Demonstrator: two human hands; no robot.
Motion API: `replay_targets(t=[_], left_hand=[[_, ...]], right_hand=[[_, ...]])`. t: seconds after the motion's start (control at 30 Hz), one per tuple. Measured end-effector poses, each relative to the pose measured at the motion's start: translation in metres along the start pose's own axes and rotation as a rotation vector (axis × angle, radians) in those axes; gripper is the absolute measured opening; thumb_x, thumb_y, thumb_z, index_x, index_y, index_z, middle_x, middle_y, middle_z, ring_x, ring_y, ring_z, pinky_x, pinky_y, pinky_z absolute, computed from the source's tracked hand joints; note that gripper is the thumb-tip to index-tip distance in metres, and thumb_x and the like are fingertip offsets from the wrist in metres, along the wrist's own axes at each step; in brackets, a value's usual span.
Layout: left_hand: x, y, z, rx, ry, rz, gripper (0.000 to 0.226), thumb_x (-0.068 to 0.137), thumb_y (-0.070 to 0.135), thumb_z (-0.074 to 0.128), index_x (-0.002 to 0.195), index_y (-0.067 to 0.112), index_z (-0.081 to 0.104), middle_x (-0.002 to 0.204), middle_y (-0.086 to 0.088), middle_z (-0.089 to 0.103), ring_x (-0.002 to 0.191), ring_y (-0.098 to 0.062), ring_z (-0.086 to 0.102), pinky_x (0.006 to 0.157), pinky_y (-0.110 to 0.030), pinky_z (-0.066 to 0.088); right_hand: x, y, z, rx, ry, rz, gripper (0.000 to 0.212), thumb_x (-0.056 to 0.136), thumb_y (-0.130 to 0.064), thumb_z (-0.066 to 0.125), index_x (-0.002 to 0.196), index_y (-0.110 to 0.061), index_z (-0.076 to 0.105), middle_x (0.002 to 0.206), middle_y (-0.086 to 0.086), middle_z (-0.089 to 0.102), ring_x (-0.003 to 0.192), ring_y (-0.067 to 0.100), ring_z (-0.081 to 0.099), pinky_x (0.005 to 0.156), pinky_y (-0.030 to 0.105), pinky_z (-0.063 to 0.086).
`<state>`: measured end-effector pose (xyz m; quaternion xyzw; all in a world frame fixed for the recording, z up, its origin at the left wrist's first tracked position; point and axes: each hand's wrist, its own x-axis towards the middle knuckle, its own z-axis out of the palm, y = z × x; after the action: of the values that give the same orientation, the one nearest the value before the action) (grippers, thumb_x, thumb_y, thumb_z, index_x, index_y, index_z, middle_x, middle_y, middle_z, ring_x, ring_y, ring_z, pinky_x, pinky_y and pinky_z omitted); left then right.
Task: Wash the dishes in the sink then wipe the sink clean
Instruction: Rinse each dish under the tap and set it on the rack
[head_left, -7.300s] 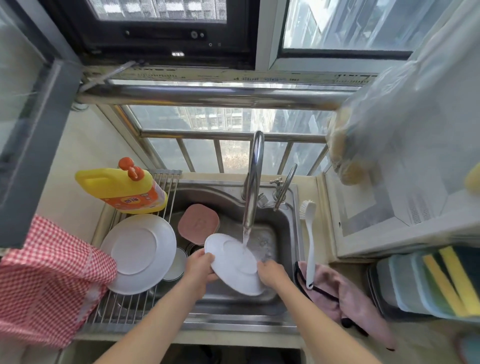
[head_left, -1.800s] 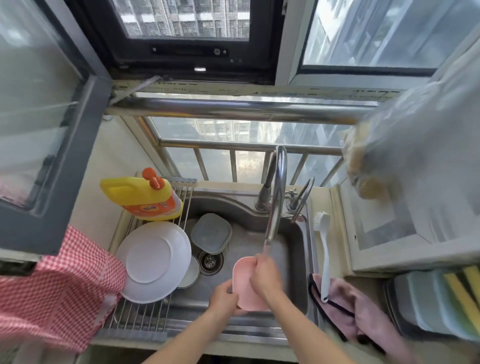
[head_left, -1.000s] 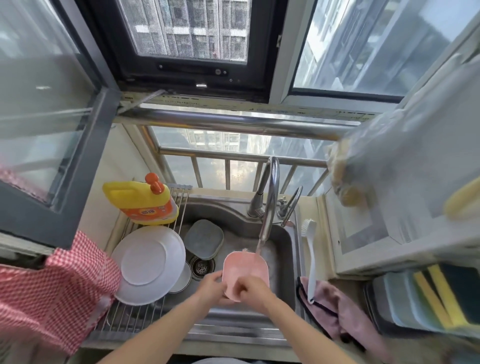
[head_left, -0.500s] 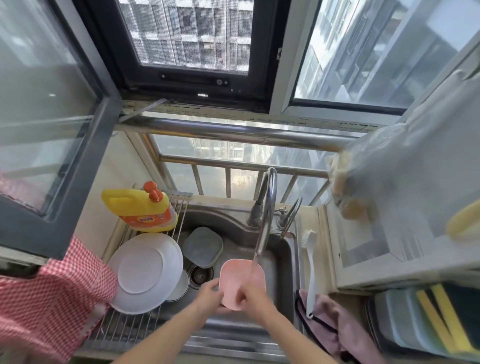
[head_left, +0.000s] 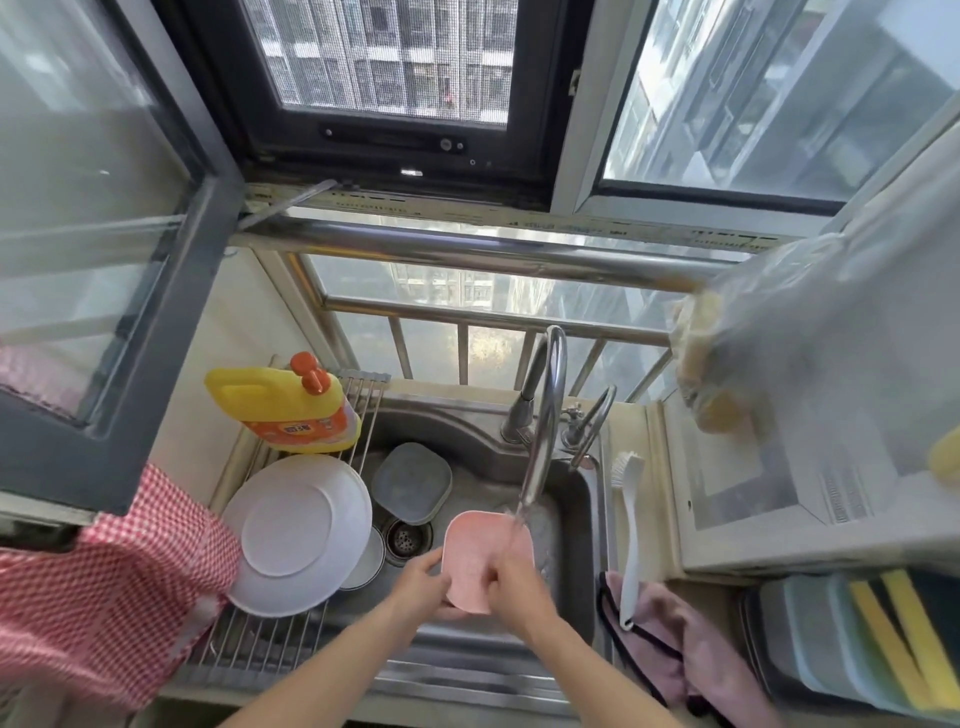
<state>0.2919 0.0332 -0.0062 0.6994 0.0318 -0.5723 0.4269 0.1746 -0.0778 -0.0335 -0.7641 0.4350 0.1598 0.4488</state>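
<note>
One view, head camera: everything below is placed relative to the tap (head_left: 540, 415).
Dish in hand: a pink dish (head_left: 480, 558) is held tilted just in front of the tap's spout, with the running stream striking its upper right corner.
Left hand (head_left: 423, 584): fingers curl round the pink dish's left edge, gripping it.
Right hand (head_left: 514, 577): lies over the dish's lower right part, thumb and fingers pinching that side.
Done, by my reading: white plates (head_left: 296, 532) lie stacked on the wire rack (head_left: 249, 644) well left of the tap, so they look washed.
Left to do: a grey dish (head_left: 410, 483) leans in the sink (head_left: 467, 431) just left of the tap; a small bowl (head_left: 366, 558) peeks out from under the plates' rim; whether it is clean I cannot tell. Wiping the sink looks not yet begun.
Progress: roughly midway through the washing, I judge.
Edges: the sink's right wall stands close to the right hand; a white brush (head_left: 628, 530) lies on the rim right of the tap, its handle over a pink cloth (head_left: 665, 639).
Open room: the basin floor around the drain (head_left: 405, 538), left and in front of the tap, lies bare; the rack's near bars, in front of the plates, offer a spot for the pink dish.
Crowding: a yellow detergent bottle (head_left: 285, 410) fills the rack's far end, left of the tap.
</note>
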Motion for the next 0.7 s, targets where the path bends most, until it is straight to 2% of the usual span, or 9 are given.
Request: replay_targets(t=[0.07, 0.13, 0.17, 0.23, 0.33, 0.43, 0.5, 0.57, 0.7], left_hand=[[-0.001, -0.003, 0.001, 0.025, -0.026, -0.006, 0.054, 0.09, -0.01, 0.041, 0.129, 0.021, 0.063, 0.104, -0.015, 0.076, 0.091, -0.032, 0.075, 0.079, -0.046, 0.062], [-0.004, -0.003, 0.004, 0.037, -0.055, -0.001, 0.053, 0.09, -0.009, 0.039, 0.125, 0.022, 0.064, 0.104, -0.014, 0.076, 0.092, -0.032, 0.075, 0.079, -0.044, 0.062], [-0.004, -0.002, 0.005, 0.034, -0.051, 0.009, 0.05, 0.09, -0.009, 0.039, 0.121, 0.019, 0.067, 0.103, -0.015, 0.076, 0.092, -0.033, 0.075, 0.079, -0.045, 0.062], [-0.002, 0.002, 0.006, 0.019, -0.004, 0.045, 0.037, 0.093, -0.005, 0.043, 0.112, 0.01, 0.072, 0.097, -0.017, 0.076, 0.086, -0.031, 0.075, 0.075, -0.044, 0.063], [0.005, 0.011, 0.008, 0.038, 0.072, 0.076, 0.023, 0.097, 0.004, 0.051, 0.096, -0.003, 0.073, 0.082, -0.02, 0.071, 0.069, -0.024, 0.07, 0.059, -0.033, 0.06], [0.015, 0.017, 0.011, 0.084, 0.089, 0.083, 0.025, 0.098, 0.01, 0.052, 0.089, -0.001, 0.073, 0.083, -0.021, 0.073, 0.068, -0.022, 0.072, 0.06, -0.031, 0.059], [0.024, 0.016, 0.016, 0.129, 0.076, 0.083, 0.025, 0.097, 0.013, 0.048, 0.097, 0.003, 0.071, 0.093, -0.023, 0.074, 0.079, -0.027, 0.074, 0.07, -0.038, 0.063], [0.025, 0.014, 0.023, 0.241, 0.043, 0.145, 0.03, 0.095, 0.014, 0.045, 0.113, 0.009, 0.068, 0.102, -0.019, 0.072, 0.092, -0.029, 0.072, 0.08, -0.044, 0.062], [0.025, 0.006, 0.037, 0.563, 0.058, 0.35, 0.046, 0.099, 0.025, 0.045, 0.144, 0.036, 0.045, 0.122, -0.006, 0.049, 0.107, -0.018, 0.054, 0.096, -0.03, 0.045]], right_hand=[[0.004, -0.004, -0.004, 0.096, 0.118, 0.07, 0.035, 0.102, -0.016, 0.043, 0.137, -0.012, 0.05, 0.138, 0.005, 0.05, 0.117, 0.02, 0.051, 0.089, 0.008, 0.041], [0.01, -0.008, -0.002, -0.018, 0.09, 0.025, 0.048, 0.103, -0.028, 0.034, 0.149, -0.014, 0.037, 0.147, 0.005, 0.036, 0.134, 0.025, 0.038, 0.112, 0.031, 0.035], [0.014, -0.009, 0.002, -0.129, 0.044, -0.02, 0.055, 0.101, -0.035, 0.028, 0.151, -0.015, 0.037, 0.148, 0.006, 0.035, 0.139, 0.028, 0.034, 0.117, 0.04, 0.029], [0.014, -0.013, 0.007, -0.239, -0.046, -0.14, 0.061, 0.095, -0.045, 0.021, 0.142, -0.022, 0.052, 0.148, 0.005, 0.042, 0.137, 0.026, 0.036, 0.118, 0.043, 0.026], [0.003, -0.015, 0.008, 0.081, -0.12, -0.186, 0.047, 0.103, -0.042, 0.027, 0.125, -0.029, 0.066, 0.135, -0.006, 0.059, 0.127, 0.013, 0.047, 0.113, 0.029, 0.031], [-0.007, -0.009, 0.004, 0.36, -0.168, -0.223, 0.042, 0.107, -0.046, 0.033, 0.144, -0.042, 0.052, 0.144, -0.029, 0.05, 0.131, -0.011, 0.045, 0.111, 0.014, 0.03], [-0.009, -0.004, 0.002, 0.471, -0.125, -0.177, 0.033, 0.106, -0.043, 0.046, 0.134, -0.037, 0.062, 0.132, -0.018, 0.065, 0.119, -0.004, 0.061, 0.102, 0.017, 0.046], [-0.01, 0.0, -0.002, 0.565, -0.016, -0.124, 0.018, 0.102, -0.036, 0.056, 0.11, -0.036, 0.071, 0.107, -0.005, 0.076, 0.103, 0.01, 0.071, 0.092, 0.035, 0.058], [-0.011, 0.01, -0.013, 0.606, 0.08, -0.076, 0.017, 0.096, -0.043, 0.06, 0.097, -0.029, 0.071, 0.096, -0.001, 0.073, 0.094, 0.021, 0.068, 0.086, 0.043, 0.056]])
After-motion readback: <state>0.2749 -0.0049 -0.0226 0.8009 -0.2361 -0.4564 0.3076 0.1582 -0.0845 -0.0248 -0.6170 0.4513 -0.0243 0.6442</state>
